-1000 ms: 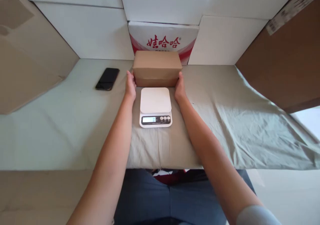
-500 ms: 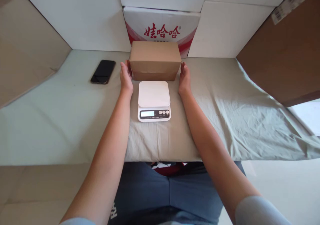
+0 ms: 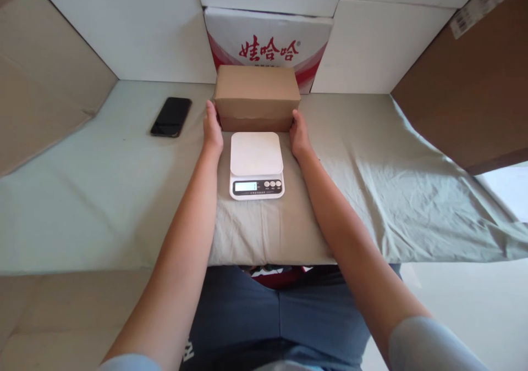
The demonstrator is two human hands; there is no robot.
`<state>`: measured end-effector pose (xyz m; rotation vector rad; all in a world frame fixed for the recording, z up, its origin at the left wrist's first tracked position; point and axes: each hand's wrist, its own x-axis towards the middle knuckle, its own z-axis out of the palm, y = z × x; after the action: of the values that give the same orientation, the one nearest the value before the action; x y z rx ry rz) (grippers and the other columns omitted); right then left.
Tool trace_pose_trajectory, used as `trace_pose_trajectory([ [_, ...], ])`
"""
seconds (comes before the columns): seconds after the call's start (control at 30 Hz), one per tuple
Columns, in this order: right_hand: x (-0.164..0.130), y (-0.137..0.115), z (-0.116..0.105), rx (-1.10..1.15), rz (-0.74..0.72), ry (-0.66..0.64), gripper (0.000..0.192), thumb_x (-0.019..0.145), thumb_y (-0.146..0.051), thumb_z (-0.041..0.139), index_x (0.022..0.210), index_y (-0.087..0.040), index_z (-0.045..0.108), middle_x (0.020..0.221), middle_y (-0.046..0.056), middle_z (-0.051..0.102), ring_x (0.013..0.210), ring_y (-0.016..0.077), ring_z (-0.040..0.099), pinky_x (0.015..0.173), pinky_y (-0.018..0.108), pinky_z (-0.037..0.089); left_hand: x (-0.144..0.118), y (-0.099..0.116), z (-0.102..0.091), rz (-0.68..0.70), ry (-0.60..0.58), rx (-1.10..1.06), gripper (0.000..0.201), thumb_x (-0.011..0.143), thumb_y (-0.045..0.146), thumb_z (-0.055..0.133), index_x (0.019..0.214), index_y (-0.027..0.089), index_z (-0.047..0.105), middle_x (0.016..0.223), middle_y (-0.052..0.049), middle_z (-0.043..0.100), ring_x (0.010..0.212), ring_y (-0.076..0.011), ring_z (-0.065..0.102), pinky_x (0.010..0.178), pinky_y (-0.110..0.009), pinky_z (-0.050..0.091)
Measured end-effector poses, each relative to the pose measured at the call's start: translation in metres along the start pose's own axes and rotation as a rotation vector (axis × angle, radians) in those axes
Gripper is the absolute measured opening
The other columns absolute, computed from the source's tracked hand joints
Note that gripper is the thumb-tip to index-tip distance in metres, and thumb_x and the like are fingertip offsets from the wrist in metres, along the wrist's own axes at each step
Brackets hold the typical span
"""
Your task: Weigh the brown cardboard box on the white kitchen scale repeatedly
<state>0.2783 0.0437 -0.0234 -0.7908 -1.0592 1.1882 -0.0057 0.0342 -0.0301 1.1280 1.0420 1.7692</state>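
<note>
Red Chinese characters, 娃哈哈, run across the white carton (image 3: 268, 36) propped upright at the back of the table, with red bands curving below them. The scale's (image 3: 256, 164) display is lit, but its digits and the tiny labels under its three buttons are too small to read. A strip of printed label shows on the big brown cardboard sheet (image 3: 466, 79) at 2 o'clock, also unreadable.

The plain brown box (image 3: 256, 98) sits on the green cloth (image 3: 371, 184) at 12 o'clock from the scale, just beyond its platform and in front of the carton. The left hand (image 3: 213, 130) presses flat against the box's left end, at 9 o'clock from the box; the right hand (image 3: 298, 136) meets its right end at 3 o'clock. Fingers are extended, clasping the box between the palms. A black phone (image 3: 171, 117) lies at 10 o'clock, well apart from the left hand.
</note>
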Motion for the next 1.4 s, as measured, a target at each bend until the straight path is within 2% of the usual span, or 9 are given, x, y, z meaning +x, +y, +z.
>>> trace_pose_trajectory([
  [0.17,0.0,-0.01,0.01,-0.021,-0.046,-0.041,0.074,0.075,-0.094,0.086,0.117,-0.034,0.084,0.13,0.0,0.096,0.178,0.0363,0.06,0.162,0.059,0.033,0.0,0.012,0.001,-0.054,0.06,-0.025,0.118,0.086,0.133,0.05,0.115,0.025,0.087,0.124,-0.014,0.095,0.17,-0.0366,0.07,0.135,-0.054,0.059],
  [0.3,-0.008,-0.056,0.016,-0.139,-0.09,-0.123,0.071,0.082,-0.088,0.083,0.128,-0.034,0.081,0.147,0.004,0.091,0.177,0.0418,0.063,0.16,0.063,0.044,-0.009,0.046,-0.003,0.004,-0.044,0.024,0.119,0.096,0.127,0.046,0.136,0.023,0.087,0.148,-0.019,0.091,0.184,-0.038,0.059,0.139,-0.058,0.057],
  [0.43,-0.048,-0.118,0.014,-0.247,-0.186,-0.178,0.067,0.094,-0.079,0.074,0.148,-0.038,0.079,0.161,0.003,0.085,0.181,0.0422,0.061,0.159,0.063,0.046,-0.059,0.097,0.0,0.078,-0.1,0.013,0.104,0.097,0.122,0.058,0.137,0.03,0.089,0.159,-0.015,0.089,0.19,-0.0409,0.052,0.147,-0.061,0.054],
  [0.53,-0.1,-0.142,0.007,-0.28,-0.19,-0.164,0.065,0.099,-0.076,0.074,0.153,-0.04,0.079,0.167,0.002,0.083,0.182,0.0436,0.058,0.159,0.067,0.045,-0.116,0.12,0.002,0.102,-0.074,-0.041,0.089,0.097,0.114,0.071,0.131,0.036,0.094,0.158,-0.013,0.089,0.186,-0.0451,0.056,0.146,-0.062,0.058],
  [0.63,-0.149,-0.141,0.004,-0.203,-0.115,-0.139,0.058,0.099,-0.076,0.078,0.147,-0.043,0.083,0.166,0.003,0.084,0.177,0.0456,0.062,0.155,0.07,0.05,-0.161,0.124,0.002,0.112,-0.039,-0.059,0.083,0.1,0.109,0.074,0.132,0.036,0.098,0.151,-0.015,0.091,0.181,-0.0483,0.062,0.139,-0.063,0.064],
  [0.77,-0.18,-0.129,0.01,-0.156,-0.042,-0.105,0.067,0.097,-0.083,0.075,0.152,-0.045,0.081,0.166,0.005,0.086,0.177,0.0468,0.062,0.151,0.072,0.054,-0.184,0.122,0.004,0.138,0.024,-0.014,0.089,0.104,0.108,0.07,0.141,0.031,0.097,0.147,-0.017,0.093,0.165,-0.0464,0.076,0.132,-0.059,0.068],
  [0.87,-0.185,-0.126,0.013,-0.159,-0.04,-0.104,0.073,0.097,-0.085,0.075,0.158,-0.046,0.078,0.17,0.005,0.084,0.179,0.046,0.06,0.15,0.072,0.055,-0.186,0.122,0.005,0.136,0.038,0.011,0.09,0.105,0.108,0.068,0.144,0.031,0.096,0.148,-0.017,0.092,0.159,-0.044,0.081,0.129,-0.055,0.069],
  [1.07,-0.188,-0.129,0.009,-0.129,-0.038,-0.102,0.069,0.098,-0.082,0.078,0.155,-0.045,0.08,0.17,0.004,0.084,0.18,0.0465,0.06,0.153,0.073,0.053,-0.193,0.118,-0.001,0.138,0.015,0.032,0.089,0.107,0.109,0.062,0.142,0.035,0.096,0.147,-0.015,0.092,0.168,-0.0468,0.073,0.127,-0.057,0.07],
  [1.4,-0.187,-0.122,0.01,-0.158,-0.017,-0.119,0.08,0.096,-0.089,0.074,0.164,-0.046,0.074,0.176,0.005,0.079,0.182,0.0448,0.057,0.154,0.07,0.05,-0.192,0.117,-0.002,0.147,0.009,0.065,0.095,0.106,0.113,0.058,0.143,0.034,0.096,0.146,-0.015,0.092,0.169,-0.0481,0.072,0.127,-0.059,0.07],
])
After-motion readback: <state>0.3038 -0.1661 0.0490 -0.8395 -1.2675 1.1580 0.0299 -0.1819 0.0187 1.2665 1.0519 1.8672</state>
